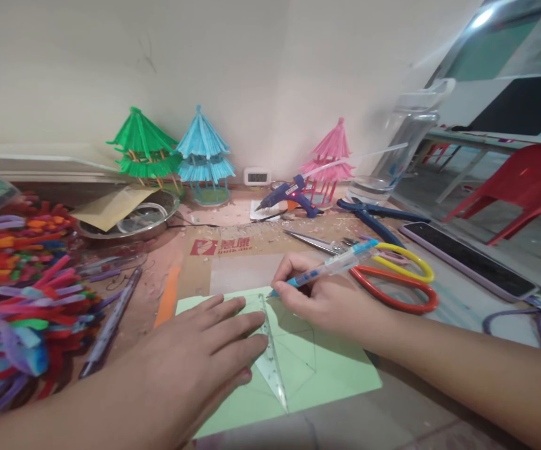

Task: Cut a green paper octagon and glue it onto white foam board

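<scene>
Scissors just R of pen hand, straws far L

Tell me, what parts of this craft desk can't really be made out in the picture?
Head view, the only one:
- Green paper: its left part is under the left hand, which presses on the clear ruler.
- Pencil lines on the paper: too faint to follow.
- Pen tip: too small to see whether it touches the paper; the right hand grips it.
- White clock by the wall: display too small to read.
- Straw pile: cut off by the left edge.
</scene>
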`<state>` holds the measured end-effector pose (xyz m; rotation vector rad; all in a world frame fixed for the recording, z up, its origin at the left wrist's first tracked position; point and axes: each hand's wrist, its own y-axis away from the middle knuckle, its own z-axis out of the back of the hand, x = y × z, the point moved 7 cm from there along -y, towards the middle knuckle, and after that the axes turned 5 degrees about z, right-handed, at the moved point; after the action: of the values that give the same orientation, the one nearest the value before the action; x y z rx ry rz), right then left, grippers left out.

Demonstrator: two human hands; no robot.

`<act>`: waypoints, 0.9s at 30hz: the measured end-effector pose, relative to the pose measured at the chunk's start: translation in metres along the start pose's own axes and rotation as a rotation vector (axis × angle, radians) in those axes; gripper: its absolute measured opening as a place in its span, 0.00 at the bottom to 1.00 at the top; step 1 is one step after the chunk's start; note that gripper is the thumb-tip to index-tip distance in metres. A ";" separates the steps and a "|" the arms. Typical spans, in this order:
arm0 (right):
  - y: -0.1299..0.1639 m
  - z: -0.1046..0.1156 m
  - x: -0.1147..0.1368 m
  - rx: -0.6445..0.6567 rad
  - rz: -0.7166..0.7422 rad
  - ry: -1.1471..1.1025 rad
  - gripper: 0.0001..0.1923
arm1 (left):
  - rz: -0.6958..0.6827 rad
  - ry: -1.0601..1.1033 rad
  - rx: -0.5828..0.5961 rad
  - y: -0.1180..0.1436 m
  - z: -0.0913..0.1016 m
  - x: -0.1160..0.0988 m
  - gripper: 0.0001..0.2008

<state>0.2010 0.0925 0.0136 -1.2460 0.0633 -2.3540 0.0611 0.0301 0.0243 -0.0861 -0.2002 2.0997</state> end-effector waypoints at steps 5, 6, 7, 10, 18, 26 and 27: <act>0.001 -0.001 0.001 0.013 0.006 -0.009 0.06 | 0.008 0.019 -0.005 -0.001 0.002 0.002 0.17; 0.001 -0.001 0.001 0.017 0.005 -0.013 0.06 | 0.006 0.019 -0.006 -0.001 0.002 0.001 0.16; 0.001 -0.001 0.002 0.019 0.003 -0.013 0.06 | 0.002 0.016 -0.009 -0.001 0.002 0.001 0.16; 0.001 -0.002 0.002 0.029 0.001 -0.006 0.05 | -0.013 -0.008 -0.017 -0.003 0.002 -0.002 0.17; 0.000 -0.003 0.003 0.039 0.004 0.004 0.05 | -0.024 -0.011 -0.029 -0.003 0.002 -0.002 0.19; -0.001 -0.004 0.002 0.030 0.049 -0.019 0.05 | -0.018 -0.010 -0.087 -0.001 0.004 -0.002 0.19; -0.001 -0.004 0.002 0.029 0.048 -0.020 0.05 | -0.022 -0.014 -0.089 -0.001 0.004 -0.002 0.19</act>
<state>0.1962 0.0913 0.0128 -1.2407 0.0511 -2.2934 0.0618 0.0285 0.0283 -0.1223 -0.3020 2.0703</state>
